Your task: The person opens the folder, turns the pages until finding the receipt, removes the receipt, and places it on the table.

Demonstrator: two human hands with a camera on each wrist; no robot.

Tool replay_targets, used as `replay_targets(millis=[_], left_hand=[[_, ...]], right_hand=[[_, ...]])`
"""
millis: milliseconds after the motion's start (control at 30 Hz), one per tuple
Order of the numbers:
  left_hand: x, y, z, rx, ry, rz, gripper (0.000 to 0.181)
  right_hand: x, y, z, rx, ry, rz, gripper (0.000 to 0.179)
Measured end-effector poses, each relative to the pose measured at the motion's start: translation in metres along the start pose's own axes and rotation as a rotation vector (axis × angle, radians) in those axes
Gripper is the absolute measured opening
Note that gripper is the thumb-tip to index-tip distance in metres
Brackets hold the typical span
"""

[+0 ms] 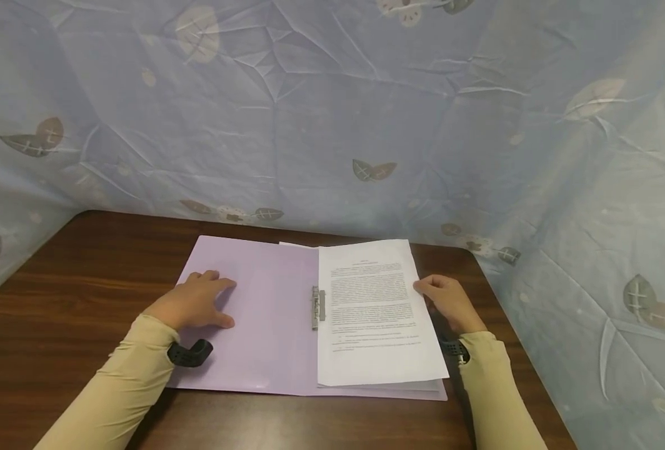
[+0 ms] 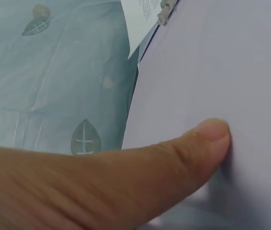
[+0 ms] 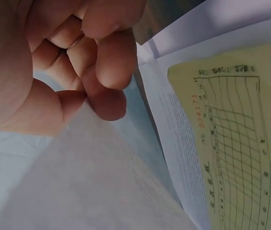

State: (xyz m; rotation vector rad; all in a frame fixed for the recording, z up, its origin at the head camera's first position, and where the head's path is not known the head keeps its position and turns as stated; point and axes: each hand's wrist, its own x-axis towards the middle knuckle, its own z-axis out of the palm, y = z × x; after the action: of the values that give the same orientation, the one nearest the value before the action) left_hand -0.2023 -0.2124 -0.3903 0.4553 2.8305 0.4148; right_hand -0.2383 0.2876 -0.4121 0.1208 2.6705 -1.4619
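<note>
A light purple folder (image 1: 270, 294) lies spread open on the table, with a metal clip (image 1: 315, 307) near its spine. My left hand (image 1: 192, 301) rests on the left cover with fingers spread; its thumb (image 2: 193, 153) shows over the purple surface in the left wrist view. On the right side, my right hand (image 1: 447, 301) pinches the outer edge of a printed white sheet (image 1: 374, 331) between thumb and forefinger. The right wrist view shows this sheet lifted, with a yellow ruled slip (image 3: 236, 139) bearing a red number on the printed page (image 3: 174, 139) underneath.
The dark brown wooden table (image 1: 45, 312) extends on both sides of the folder. Behind and to the right hangs a creased blue-grey cloth (image 1: 321, 125) with a leaf pattern, meeting the table's edges. A corner of white paper (image 1: 290, 244) sticks out behind the folder's top edge.
</note>
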Motion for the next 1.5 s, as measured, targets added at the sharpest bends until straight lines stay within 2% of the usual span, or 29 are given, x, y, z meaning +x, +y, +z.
replay_targets(millis=[700,1033,1300,1500], left_hand=[[0.000,0.003,0.001,-0.014,-0.027,-0.011,0.081],[-0.002,0.006,-0.002,-0.010,-0.034,-0.026,0.081],[-0.002,0.005,-0.001,0.004,-0.019,-0.011,0.081],[-0.001,0.004,0.000,0.001,-0.022,-0.016,0.082]], right_hand=[[0.005,0.017,-0.002,-0.015,-0.036,0.030,0.029],[0.006,0.017,0.000,-0.015,-0.046,0.031,0.030],[0.003,0.014,0.000,0.001,-0.047,0.016,0.032],[0.003,0.014,0.000,-0.024,-0.057,0.023,0.033]])
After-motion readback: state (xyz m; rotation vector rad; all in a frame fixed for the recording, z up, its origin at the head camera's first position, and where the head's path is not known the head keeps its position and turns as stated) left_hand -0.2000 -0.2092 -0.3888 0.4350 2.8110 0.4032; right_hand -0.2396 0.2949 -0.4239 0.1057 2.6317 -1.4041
